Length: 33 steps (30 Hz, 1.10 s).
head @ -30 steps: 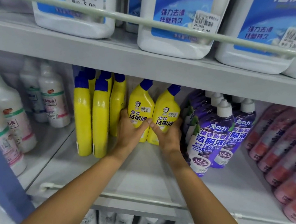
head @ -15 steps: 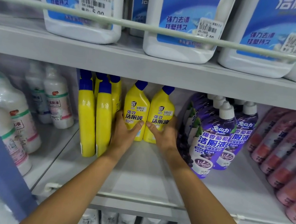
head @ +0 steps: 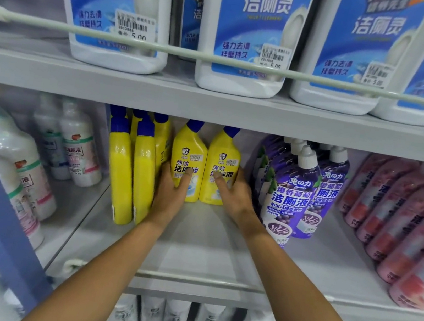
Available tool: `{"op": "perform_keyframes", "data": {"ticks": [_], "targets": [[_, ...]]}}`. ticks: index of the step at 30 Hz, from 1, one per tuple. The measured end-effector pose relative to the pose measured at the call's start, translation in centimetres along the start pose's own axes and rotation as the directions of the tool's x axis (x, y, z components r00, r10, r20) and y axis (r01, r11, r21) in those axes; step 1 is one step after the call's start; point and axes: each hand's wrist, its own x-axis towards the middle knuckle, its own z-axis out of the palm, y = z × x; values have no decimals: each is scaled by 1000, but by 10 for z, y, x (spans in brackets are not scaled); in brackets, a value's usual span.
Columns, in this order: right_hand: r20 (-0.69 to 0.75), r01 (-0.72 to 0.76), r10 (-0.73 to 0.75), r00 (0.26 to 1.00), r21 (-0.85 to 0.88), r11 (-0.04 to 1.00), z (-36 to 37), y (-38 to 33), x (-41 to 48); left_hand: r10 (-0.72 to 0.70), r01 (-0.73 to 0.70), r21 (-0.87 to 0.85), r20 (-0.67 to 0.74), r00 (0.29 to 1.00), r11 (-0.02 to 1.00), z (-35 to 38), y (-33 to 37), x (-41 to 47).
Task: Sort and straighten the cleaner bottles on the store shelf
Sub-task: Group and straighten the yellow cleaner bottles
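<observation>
Two yellow cleaner bottles with blue caps stand upright side by side deep on the middle shelf, labels facing me. My left hand (head: pixel 173 190) wraps the lower left side of the left yellow bottle (head: pixel 189 151). My right hand (head: pixel 233 193) wraps the lower right side of the right yellow bottle (head: pixel 223 156). Both thumbs lie across the labels. A row of yellow bottles (head: pixel 120 174) turned sideways stands just left of my left hand.
Purple bottles (head: pixel 290 197) stand close to my right wrist, pink bottles (head: pixel 403 216) farther right, white bottles (head: pixel 76 156) beyond a divider on the left. Large blue-labelled white jugs (head: pixel 252 29) sit on the upper shelf behind a rail (head: pixel 183 51). A front rail (head: pixel 187 280) edges the middle shelf.
Both hands and the two yellow bottles have slid back deeper into the shelf, staying upright and together. My view has moved closer and tilted slightly down.
</observation>
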Motion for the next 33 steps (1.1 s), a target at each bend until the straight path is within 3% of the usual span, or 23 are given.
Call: {"op": "perform_keyframes", "data": {"ticks": [8, 12, 19, 24, 30, 33], "targets": [[1, -99, 101, 995, 210, 973, -14, -6, -25, -110, 124, -132, 109, 988, 984, -10, 12, -24], [9, -112, 114, 993, 295, 949, -19, 0, -37, -218, 227, -141, 75, 973, 964, -16, 21, -41], [63, -149, 135, 989, 409, 900, -21, -11, -69, -179, 219, -318, 151, 972, 923, -67, 52, -78], [82, -108, 78, 994, 477, 872, -5, -45, -84, -119, 135, -337, 68, 991, 932, -126, 81, -96], [143, -13, -57, 988, 448, 894, 36, -92, -79, -45, -21, -300, -213, 976, 954, -169, 82, -70], [174, 53, -138, 975, 422, 905, 62, -115, -70, -47, 9, -218, -170, 984, 976, -162, 84, -48]]}}
